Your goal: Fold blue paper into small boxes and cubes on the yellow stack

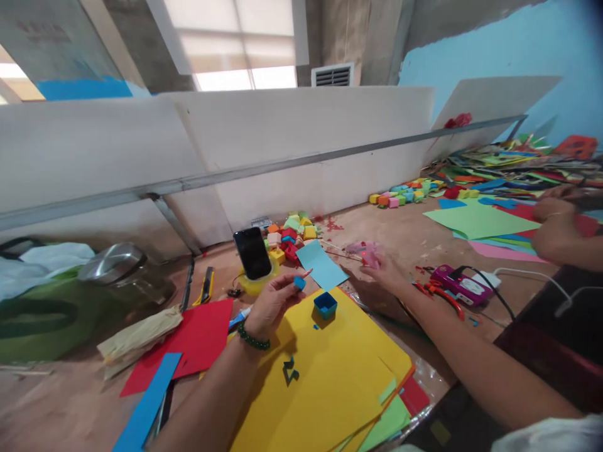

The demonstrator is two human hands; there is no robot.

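My left hand [273, 301], with a green bead bracelet at the wrist, pinches a small blue folded paper piece [299, 283] between its fingertips. It hovers over a stack of yellow paper sheets [325, 383]. A small open blue paper box [325, 304] sits on that stack, just right of the hand. My right hand [382, 270] reaches forward and closes on a pink object [366, 251] that is blurred. A light blue paper sheet [322, 265] lies between the two hands.
A black phone [253, 252] stands on a yellow holder. Piles of coloured paper cubes [289, 235] lie by the white partition [282, 144]. Red-handled scissors [440, 295] and a purple device [459, 284] lie right. Another person's hands [556, 220] work over coloured sheets [475, 221]. A metal-lidded jar [122, 270] stands left.
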